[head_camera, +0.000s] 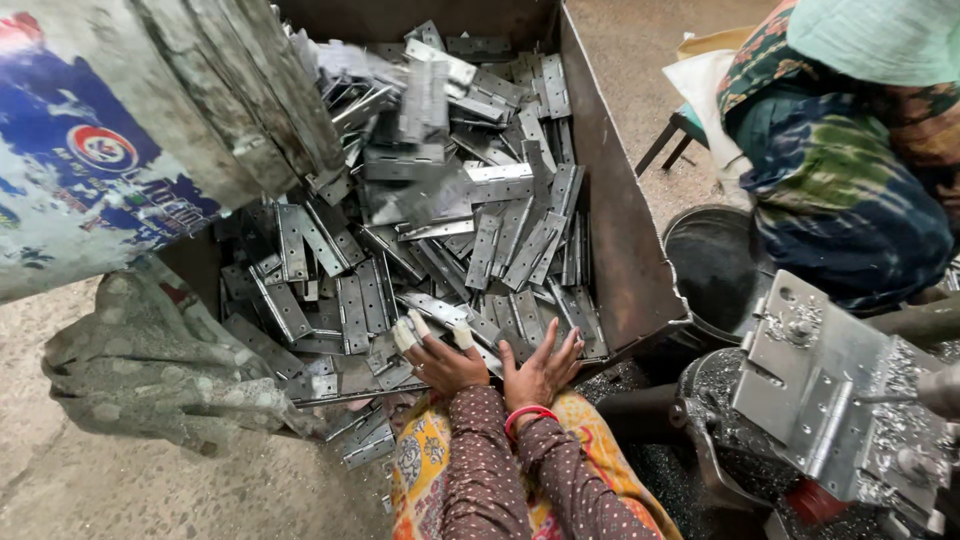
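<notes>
Head view: metal hinges (440, 230) heaped in steel bin (610, 200), barely depleted. Left hand (442, 362), fingers taped, and right hand (540, 368) laid spread on near-edge hinges; none gripped. Sorting judged hardly begun.

Your inventory, by material and finish:

- Hinges (500, 245): bare metal plates, pale grey, smooth with a dull to semi-bright sheen.
- Bin (620, 240): sheet metal, dark brown, matt and rust-toned on its wall.
- Your left hand (445, 365): fingers (405, 332) wrapped at the tips in off-white cloth or tape, rough-looking.
- Your right hand (540, 372): bare; glossy red plastic-like bangle (528, 414) at the wrist.
- Your sleeves (500, 470): soft matt cloth, brown with pale dots.
- Sack (150, 380): coarse grey cloth, grimy and crumpled.
- Drilling jig (840, 400): bright metal plate, strewn with shiny metal swarf.
- Bucket (715, 265): black, matt.
- Floor (120, 490): rough, dusty concrete.
</notes>
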